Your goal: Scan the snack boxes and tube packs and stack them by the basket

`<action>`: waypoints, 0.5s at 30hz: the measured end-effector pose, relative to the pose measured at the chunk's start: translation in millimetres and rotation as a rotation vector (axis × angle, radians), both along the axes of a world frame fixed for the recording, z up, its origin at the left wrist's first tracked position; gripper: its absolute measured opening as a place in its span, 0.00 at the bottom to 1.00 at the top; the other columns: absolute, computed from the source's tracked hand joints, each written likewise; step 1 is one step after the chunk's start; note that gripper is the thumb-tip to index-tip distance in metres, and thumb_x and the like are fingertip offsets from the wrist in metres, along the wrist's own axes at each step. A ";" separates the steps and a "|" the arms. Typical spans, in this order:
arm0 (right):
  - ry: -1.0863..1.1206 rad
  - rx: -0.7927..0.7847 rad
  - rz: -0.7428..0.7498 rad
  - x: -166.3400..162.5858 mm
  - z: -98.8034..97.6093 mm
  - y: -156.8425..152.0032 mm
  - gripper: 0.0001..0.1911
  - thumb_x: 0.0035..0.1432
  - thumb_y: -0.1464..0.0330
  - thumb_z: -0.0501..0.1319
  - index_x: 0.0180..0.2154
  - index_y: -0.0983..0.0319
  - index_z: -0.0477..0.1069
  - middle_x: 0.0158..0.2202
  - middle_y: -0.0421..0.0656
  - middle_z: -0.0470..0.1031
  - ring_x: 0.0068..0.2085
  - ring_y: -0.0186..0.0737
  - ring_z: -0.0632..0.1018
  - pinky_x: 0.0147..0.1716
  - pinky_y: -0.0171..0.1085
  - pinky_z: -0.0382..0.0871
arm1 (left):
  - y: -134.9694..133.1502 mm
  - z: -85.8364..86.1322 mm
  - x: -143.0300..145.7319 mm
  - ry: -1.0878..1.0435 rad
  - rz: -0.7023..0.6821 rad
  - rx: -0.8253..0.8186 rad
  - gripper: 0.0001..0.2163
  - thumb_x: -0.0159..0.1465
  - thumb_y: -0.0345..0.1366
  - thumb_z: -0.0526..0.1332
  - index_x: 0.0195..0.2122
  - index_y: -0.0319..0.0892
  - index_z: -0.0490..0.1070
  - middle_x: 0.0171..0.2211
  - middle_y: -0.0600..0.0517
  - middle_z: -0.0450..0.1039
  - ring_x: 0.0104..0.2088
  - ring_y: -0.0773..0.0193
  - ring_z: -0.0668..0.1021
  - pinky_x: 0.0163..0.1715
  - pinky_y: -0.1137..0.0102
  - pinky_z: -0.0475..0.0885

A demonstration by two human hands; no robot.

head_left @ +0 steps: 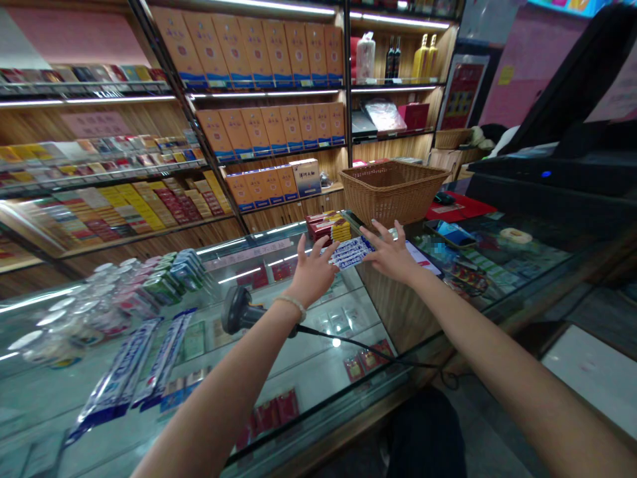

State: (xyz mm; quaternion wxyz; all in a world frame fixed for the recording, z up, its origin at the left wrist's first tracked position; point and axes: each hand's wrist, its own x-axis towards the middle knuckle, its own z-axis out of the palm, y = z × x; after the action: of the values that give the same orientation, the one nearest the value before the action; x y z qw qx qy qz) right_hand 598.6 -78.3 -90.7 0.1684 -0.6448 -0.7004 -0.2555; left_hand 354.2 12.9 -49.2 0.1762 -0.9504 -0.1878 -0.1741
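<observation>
My left hand [313,271] and my right hand [393,253] are over the glass counter [328,292], fingers spread. Between them lies a small group of blue-and-white packets [352,252], side by side. The fingertips of both hands are at opposite ends of these packets; whether they press on them is hard to tell. Just behind stand stacked red and yellow small boxes [329,227]. Below my left hand a black handheld barcode scanner [239,311] rests on the glass, partly hidden by my forearm, its cable running right.
A wicker basket [395,192] stands behind my hands. Long blue-and-white packets [119,372], lidded jars [60,332] and small packs [186,272] occupy the counter's left. A black monitor [572,86] and a blue phone-like item [455,234] are right. Boxed goods [269,53] line the shelves.
</observation>
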 end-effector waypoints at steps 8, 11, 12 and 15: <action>-0.015 -0.024 -0.027 -1.1 -3.4 0.3 0.17 0.57 0.72 0.67 0.45 0.48 0.85 0.77 0.41 0.56 0.76 0.62 0.53 0.70 0.75 0.37 | 2.3 -1.4 2.7 -0.005 0.061 -0.031 0.15 0.66 0.29 0.62 0.43 0.55 0.86 0.70 0.52 0.68 0.73 0.42 0.61 0.72 0.29 0.42; -0.021 -0.034 -0.039 -1.2 -4.9 1.3 0.18 0.58 0.72 0.66 0.47 0.48 0.84 0.77 0.41 0.55 0.77 0.62 0.52 0.70 0.75 0.38 | 2.7 -0.8 3.0 0.002 0.076 -0.025 0.15 0.66 0.29 0.62 0.44 0.55 0.86 0.70 0.52 0.68 0.73 0.42 0.61 0.72 0.29 0.43; -0.023 -0.036 -0.042 -1.4 -5.2 1.7 0.18 0.59 0.72 0.66 0.48 0.48 0.84 0.77 0.42 0.55 0.77 0.62 0.52 0.70 0.75 0.38 | 2.9 -0.7 3.2 0.008 0.082 -0.020 0.15 0.66 0.29 0.62 0.44 0.55 0.86 0.70 0.52 0.68 0.74 0.42 0.61 0.72 0.29 0.44; -0.025 -0.052 -0.052 -2.4 -5.7 2.6 0.18 0.60 0.71 0.65 0.50 0.50 0.83 0.77 0.45 0.55 0.77 0.62 0.53 0.69 0.75 0.39 | 3.7 -1.0 4.3 0.021 0.094 -0.012 0.15 0.65 0.28 0.62 0.45 0.53 0.86 0.71 0.49 0.67 0.74 0.40 0.60 0.71 0.28 0.44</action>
State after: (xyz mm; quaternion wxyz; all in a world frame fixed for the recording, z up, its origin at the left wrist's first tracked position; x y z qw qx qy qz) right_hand 596.2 -75.7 -96.3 0.1361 -0.6636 -0.6919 -0.2498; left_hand 358.5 16.6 -50.2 0.1804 -0.9434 -0.2315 -0.1544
